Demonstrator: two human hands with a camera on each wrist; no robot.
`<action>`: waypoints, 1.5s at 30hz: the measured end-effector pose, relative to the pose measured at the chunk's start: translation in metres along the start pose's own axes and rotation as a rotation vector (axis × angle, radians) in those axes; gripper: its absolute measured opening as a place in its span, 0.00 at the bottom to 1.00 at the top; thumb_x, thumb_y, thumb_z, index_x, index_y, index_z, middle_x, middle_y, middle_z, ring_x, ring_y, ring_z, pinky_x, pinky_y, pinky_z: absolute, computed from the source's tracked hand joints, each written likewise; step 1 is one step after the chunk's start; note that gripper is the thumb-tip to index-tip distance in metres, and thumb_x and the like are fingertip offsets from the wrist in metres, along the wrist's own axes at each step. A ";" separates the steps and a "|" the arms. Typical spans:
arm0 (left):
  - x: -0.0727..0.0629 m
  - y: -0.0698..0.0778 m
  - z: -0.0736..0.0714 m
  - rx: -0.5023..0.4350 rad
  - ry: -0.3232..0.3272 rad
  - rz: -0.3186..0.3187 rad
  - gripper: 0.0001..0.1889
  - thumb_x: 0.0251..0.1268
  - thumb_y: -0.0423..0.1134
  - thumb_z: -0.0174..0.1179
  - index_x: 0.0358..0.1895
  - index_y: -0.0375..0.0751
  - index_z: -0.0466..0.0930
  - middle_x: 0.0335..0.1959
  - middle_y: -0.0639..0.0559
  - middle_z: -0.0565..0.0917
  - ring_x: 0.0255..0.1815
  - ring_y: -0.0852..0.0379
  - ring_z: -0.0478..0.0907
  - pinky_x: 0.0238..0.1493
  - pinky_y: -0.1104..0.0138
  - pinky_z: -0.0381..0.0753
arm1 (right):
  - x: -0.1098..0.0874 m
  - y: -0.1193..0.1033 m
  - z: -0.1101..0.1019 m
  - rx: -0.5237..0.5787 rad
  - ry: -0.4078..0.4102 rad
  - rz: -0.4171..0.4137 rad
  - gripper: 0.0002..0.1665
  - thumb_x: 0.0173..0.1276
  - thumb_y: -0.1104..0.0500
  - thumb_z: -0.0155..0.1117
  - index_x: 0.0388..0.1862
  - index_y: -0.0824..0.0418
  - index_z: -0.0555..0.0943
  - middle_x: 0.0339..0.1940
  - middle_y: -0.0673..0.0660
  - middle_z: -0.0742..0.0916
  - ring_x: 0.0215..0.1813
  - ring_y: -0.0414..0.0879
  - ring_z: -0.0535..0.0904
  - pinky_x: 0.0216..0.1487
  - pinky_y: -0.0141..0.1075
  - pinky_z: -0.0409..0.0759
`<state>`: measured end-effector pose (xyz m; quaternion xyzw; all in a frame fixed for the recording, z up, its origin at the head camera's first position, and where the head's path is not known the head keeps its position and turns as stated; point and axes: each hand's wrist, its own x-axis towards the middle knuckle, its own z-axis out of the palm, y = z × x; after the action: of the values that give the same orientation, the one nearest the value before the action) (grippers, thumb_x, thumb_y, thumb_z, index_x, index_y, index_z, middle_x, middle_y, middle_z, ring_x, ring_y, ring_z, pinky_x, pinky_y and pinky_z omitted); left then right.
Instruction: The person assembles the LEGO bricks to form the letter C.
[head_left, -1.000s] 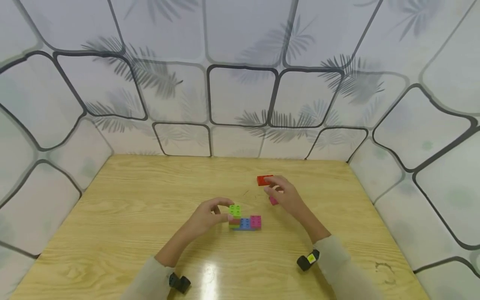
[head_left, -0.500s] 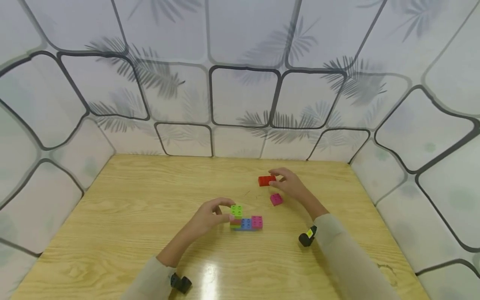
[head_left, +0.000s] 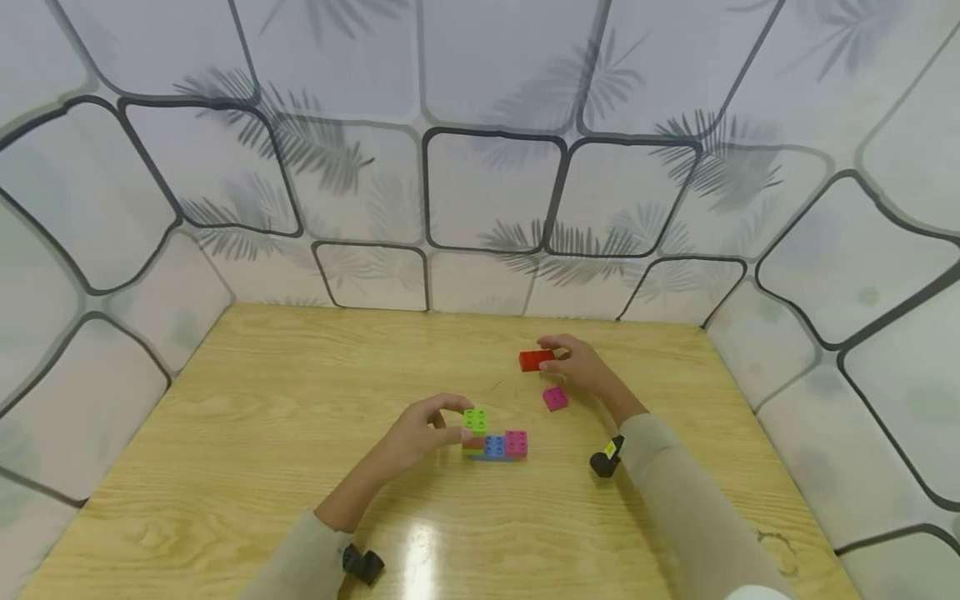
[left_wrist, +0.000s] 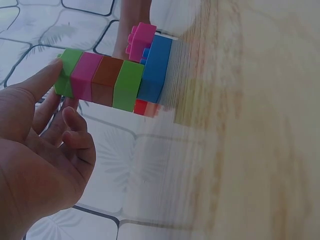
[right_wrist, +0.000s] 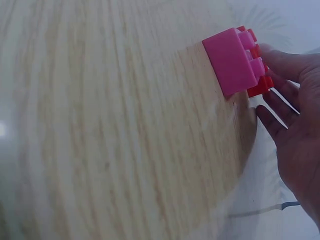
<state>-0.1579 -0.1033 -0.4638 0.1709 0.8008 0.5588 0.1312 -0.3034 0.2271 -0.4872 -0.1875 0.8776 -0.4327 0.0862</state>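
My left hand [head_left: 412, 433] pinches the green top brick [head_left: 476, 419] of a built block model between thumb and fingers. In the left wrist view the tower runs green, magenta [left_wrist: 82, 76], brown [left_wrist: 104, 80] and green onto a long blue brick [left_wrist: 156, 69]. A pink brick [head_left: 516, 442] is fixed on the blue brick's other end. Farther back, my right hand [head_left: 581, 369] holds the right end of a red brick [head_left: 532, 361], thumb in front and fingers behind. Nearer me lies a loose magenta brick [head_left: 555, 398], which partly hides the red one in the right wrist view.
All the bricks are on a wooden table [head_left: 315, 367]. Patterned pale walls [head_left: 480, 200] enclose its back and sides. A black wrist device [head_left: 363, 565] sits at the left cuff, another [head_left: 606, 457] at the right cuff.
The right hand has moved from above the loose magenta brick to the red brick's right end, uncovering the magenta one. My left hand stays on the model, and the head view has shifted slightly.
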 end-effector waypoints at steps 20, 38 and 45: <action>0.000 -0.002 -0.001 0.006 -0.007 0.011 0.24 0.65 0.50 0.68 0.63 0.50 0.79 0.56 0.53 0.81 0.34 0.55 0.70 0.26 0.70 0.70 | 0.000 0.005 0.012 -0.015 0.007 0.024 0.29 0.69 0.58 0.68 0.68 0.62 0.76 0.66 0.65 0.78 0.60 0.61 0.76 0.60 0.49 0.76; 0.001 -0.003 -0.001 -0.010 -0.008 0.007 0.23 0.67 0.47 0.67 0.63 0.47 0.78 0.53 0.49 0.81 0.33 0.54 0.69 0.26 0.70 0.69 | -0.017 -0.015 0.014 -0.097 0.068 -0.017 0.25 0.71 0.56 0.67 0.64 0.60 0.80 0.62 0.60 0.81 0.58 0.55 0.77 0.58 0.49 0.76; 0.000 -0.001 0.000 -0.012 -0.001 0.005 0.22 0.66 0.46 0.67 0.62 0.50 0.79 0.54 0.50 0.81 0.34 0.54 0.69 0.27 0.69 0.69 | -0.039 -0.043 0.026 -0.070 0.090 -0.114 0.23 0.69 0.55 0.69 0.61 0.59 0.82 0.57 0.57 0.84 0.54 0.51 0.78 0.56 0.45 0.78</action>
<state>-0.1577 -0.1039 -0.4647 0.1724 0.7969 0.5639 0.1311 -0.2490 0.2001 -0.4693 -0.2203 0.8831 -0.4140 0.0151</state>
